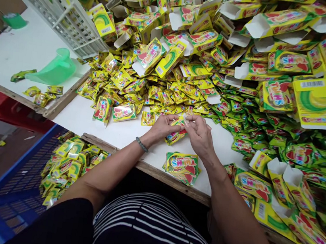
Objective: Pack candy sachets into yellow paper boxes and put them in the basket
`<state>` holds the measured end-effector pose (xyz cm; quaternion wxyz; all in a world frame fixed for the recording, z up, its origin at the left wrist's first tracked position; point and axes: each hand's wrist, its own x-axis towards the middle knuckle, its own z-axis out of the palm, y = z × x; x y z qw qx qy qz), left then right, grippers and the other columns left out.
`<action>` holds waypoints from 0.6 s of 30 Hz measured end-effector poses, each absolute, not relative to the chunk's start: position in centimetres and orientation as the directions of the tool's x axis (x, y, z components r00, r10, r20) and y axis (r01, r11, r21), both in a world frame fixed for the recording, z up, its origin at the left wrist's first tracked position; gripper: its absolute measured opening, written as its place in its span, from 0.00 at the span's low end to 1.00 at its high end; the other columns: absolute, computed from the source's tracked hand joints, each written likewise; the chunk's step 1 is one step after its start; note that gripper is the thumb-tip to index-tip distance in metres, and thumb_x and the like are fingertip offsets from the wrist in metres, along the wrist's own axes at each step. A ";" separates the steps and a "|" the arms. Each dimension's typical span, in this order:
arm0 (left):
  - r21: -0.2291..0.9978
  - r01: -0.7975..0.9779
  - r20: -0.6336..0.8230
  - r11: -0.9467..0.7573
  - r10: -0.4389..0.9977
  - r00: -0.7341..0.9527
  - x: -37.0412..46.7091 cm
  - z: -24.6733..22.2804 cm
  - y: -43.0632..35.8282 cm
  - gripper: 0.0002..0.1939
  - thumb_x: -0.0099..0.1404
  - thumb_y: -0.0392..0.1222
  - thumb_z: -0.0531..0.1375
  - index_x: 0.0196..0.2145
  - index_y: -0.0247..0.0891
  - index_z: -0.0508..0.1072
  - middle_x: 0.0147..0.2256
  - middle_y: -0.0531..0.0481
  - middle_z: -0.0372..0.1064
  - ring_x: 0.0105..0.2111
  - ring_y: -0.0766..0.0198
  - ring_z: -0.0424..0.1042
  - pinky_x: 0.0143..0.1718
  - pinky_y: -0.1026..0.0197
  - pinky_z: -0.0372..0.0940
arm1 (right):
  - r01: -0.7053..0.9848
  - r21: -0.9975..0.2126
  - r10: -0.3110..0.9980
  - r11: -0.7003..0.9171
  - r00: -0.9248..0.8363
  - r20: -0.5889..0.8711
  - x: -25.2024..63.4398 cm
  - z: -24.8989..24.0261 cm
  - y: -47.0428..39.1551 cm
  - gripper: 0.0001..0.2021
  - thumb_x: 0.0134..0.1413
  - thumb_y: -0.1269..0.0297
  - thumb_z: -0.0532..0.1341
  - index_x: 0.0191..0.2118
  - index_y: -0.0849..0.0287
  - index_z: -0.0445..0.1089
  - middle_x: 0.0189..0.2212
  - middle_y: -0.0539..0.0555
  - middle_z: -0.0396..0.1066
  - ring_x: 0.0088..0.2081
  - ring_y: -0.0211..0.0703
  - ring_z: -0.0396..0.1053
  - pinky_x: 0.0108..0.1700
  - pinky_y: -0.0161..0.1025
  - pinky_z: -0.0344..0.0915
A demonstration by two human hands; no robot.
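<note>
Over the white table [159,149], my left hand [163,128] holds a small yellow-green box [176,135] by its left side, with fingers wrapped round it. My right hand [199,134] pinches at the top right end of the same box; its fingertips are close together and partly hide that end. Just below my hands lies a short stack of flat printed cards [181,166]. Two boxes, one upright [102,110] and one lying [124,112], rest left of my hands. Yellow candy packets [166,96] are heaped beyond them, green packets [242,145] to the right.
Many open boxes [284,24] pile up at the back and right. A white plastic crate [71,18] stands at the back left, near a green scoop [57,70]. A blue crate [11,198] with filled boxes [67,161] is below the table edge at left.
</note>
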<state>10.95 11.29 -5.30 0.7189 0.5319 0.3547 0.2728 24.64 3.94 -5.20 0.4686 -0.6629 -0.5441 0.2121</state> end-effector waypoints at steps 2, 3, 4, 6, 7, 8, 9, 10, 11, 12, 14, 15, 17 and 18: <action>0.959 -0.035 -0.212 0.282 0.794 0.570 11.1 -5.0 11.2 0.30 0.48 0.51 0.70 0.46 0.38 0.68 0.28 0.54 0.71 0.25 0.67 0.69 0.30 0.62 0.63 | 0.492 -0.869 0.867 0.039 0.416 0.274 25.0 -5.1 3.9 0.13 0.56 0.53 0.59 0.44 0.53 0.69 0.42 0.55 0.73 0.49 0.50 0.67 0.54 0.51 0.60; 0.961 -0.050 -0.201 0.272 0.813 0.547 11.1 -4.9 11.2 0.33 0.50 0.51 0.69 0.51 0.40 0.64 0.28 0.53 0.72 0.26 0.65 0.70 0.30 0.62 0.64 | 0.481 -0.876 0.832 0.040 0.470 0.295 25.2 -5.1 3.9 0.14 0.55 0.52 0.60 0.44 0.53 0.69 0.44 0.56 0.72 0.50 0.50 0.66 0.53 0.50 0.61; 0.965 -0.063 -0.185 0.255 0.830 0.526 11.2 -4.7 11.2 0.35 0.52 0.51 0.68 0.54 0.42 0.60 0.30 0.53 0.73 0.26 0.65 0.71 0.29 0.61 0.64 | 0.461 -0.886 0.808 0.042 0.505 0.302 25.3 -5.1 3.9 0.14 0.54 0.52 0.61 0.43 0.53 0.70 0.45 0.56 0.71 0.51 0.50 0.65 0.52 0.49 0.62; 0.973 -0.081 -0.147 0.216 0.850 0.505 11.1 -4.6 11.2 0.33 0.54 0.52 0.67 0.54 0.43 0.59 0.32 0.51 0.73 0.27 0.65 0.71 0.30 0.61 0.65 | 0.383 -0.922 0.826 0.060 0.500 0.262 25.6 -5.3 4.0 0.15 0.52 0.52 0.62 0.42 0.53 0.71 0.46 0.56 0.70 0.50 0.49 0.66 0.47 0.45 0.66; 0.975 -0.091 -0.131 0.203 0.854 0.504 11.1 -4.5 11.2 0.31 0.55 0.52 0.66 0.52 0.43 0.61 0.32 0.52 0.73 0.26 0.66 0.70 0.29 0.62 0.64 | 0.331 -0.941 0.854 0.076 0.465 0.232 25.6 -5.5 4.1 0.14 0.52 0.52 0.62 0.41 0.53 0.72 0.46 0.56 0.70 0.48 0.48 0.67 0.45 0.44 0.67; 0.975 -0.101 -0.121 0.199 0.853 0.508 11.0 -4.5 11.3 0.28 0.55 0.52 0.66 0.49 0.42 0.62 0.31 0.52 0.72 0.25 0.67 0.69 0.28 0.63 0.63 | 0.282 -0.955 0.884 0.089 0.420 0.207 25.6 -5.7 4.2 0.14 0.52 0.52 0.62 0.41 0.53 0.73 0.45 0.56 0.70 0.46 0.47 0.68 0.43 0.42 0.67; 0.973 -0.109 -0.119 0.203 0.847 0.518 10.9 -4.5 11.3 0.26 0.54 0.53 0.66 0.46 0.42 0.63 0.29 0.54 0.71 0.24 0.68 0.68 0.27 0.64 0.62 | 0.241 -0.966 0.908 0.097 0.376 0.185 25.6 -5.8 4.2 0.13 0.52 0.52 0.61 0.40 0.54 0.73 0.43 0.55 0.71 0.44 0.46 0.69 0.43 0.42 0.67; 0.970 -0.116 -0.122 0.215 0.838 0.531 10.8 -4.5 11.4 0.25 0.54 0.53 0.66 0.44 0.41 0.64 0.28 0.54 0.70 0.23 0.68 0.67 0.26 0.64 0.61 | 0.213 -0.972 0.928 0.097 0.334 0.165 25.5 -6.0 4.2 0.13 0.53 0.52 0.61 0.38 0.54 0.73 0.41 0.54 0.71 0.42 0.45 0.69 0.43 0.41 0.67; 0.965 -0.121 -0.131 0.234 0.826 0.547 10.6 -4.5 11.5 0.25 0.53 0.53 0.67 0.43 0.41 0.65 0.27 0.55 0.69 0.23 0.69 0.66 0.26 0.65 0.60 | 0.191 -0.978 0.946 0.089 0.289 0.143 25.5 -6.1 4.2 0.12 0.54 0.53 0.60 0.37 0.55 0.74 0.38 0.53 0.72 0.40 0.44 0.69 0.43 0.41 0.67; 0.959 -0.124 -0.143 0.255 0.812 0.566 10.5 -4.4 11.5 0.24 0.52 0.53 0.67 0.42 0.40 0.65 0.26 0.55 0.69 0.22 0.69 0.66 0.25 0.65 0.59 | 0.167 -0.983 0.961 0.075 0.249 0.116 25.4 -6.1 4.1 0.12 0.54 0.53 0.60 0.35 0.55 0.73 0.36 0.52 0.72 0.39 0.44 0.69 0.43 0.41 0.66; 0.948 -0.131 -0.157 0.290 0.784 0.600 10.3 -4.3 11.5 0.24 0.52 0.52 0.67 0.42 0.40 0.65 0.27 0.55 0.69 0.23 0.69 0.66 0.25 0.65 0.59 | 0.084 -0.996 0.975 0.042 0.214 0.059 25.5 -6.2 4.0 0.11 0.53 0.54 0.60 0.36 0.54 0.73 0.32 0.50 0.73 0.37 0.43 0.70 0.43 0.41 0.67; 0.945 -0.134 -0.157 0.299 0.774 0.613 10.3 -4.3 11.5 0.24 0.52 0.52 0.67 0.41 0.39 0.65 0.27 0.55 0.69 0.23 0.69 0.67 0.25 0.66 0.59 | 0.028 -0.999 0.975 0.034 0.218 0.039 25.5 -6.2 3.9 0.12 0.53 0.54 0.61 0.40 0.54 0.72 0.32 0.50 0.73 0.36 0.43 0.71 0.44 0.42 0.67; 0.953 -0.118 -0.152 0.280 0.778 0.610 10.3 -4.3 11.4 0.23 0.52 0.52 0.67 0.41 0.38 0.66 0.26 0.55 0.69 0.22 0.70 0.66 0.25 0.66 0.58 | -0.069 -0.997 0.971 0.035 0.239 0.018 25.7 -6.1 3.9 0.18 0.51 0.55 0.63 0.48 0.52 0.70 0.34 0.49 0.75 0.38 0.44 0.72 0.46 0.43 0.68; 0.962 -0.100 -0.149 0.255 0.793 0.590 10.4 -4.3 11.4 0.23 0.53 0.52 0.67 0.41 0.38 0.66 0.25 0.56 0.68 0.21 0.71 0.65 0.24 0.67 0.57 | -0.083 -0.996 0.971 0.036 0.240 0.015 25.7 -6.1 3.9 0.20 0.50 0.55 0.64 0.50 0.51 0.69 0.36 0.50 0.76 0.39 0.44 0.73 0.48 0.44 0.68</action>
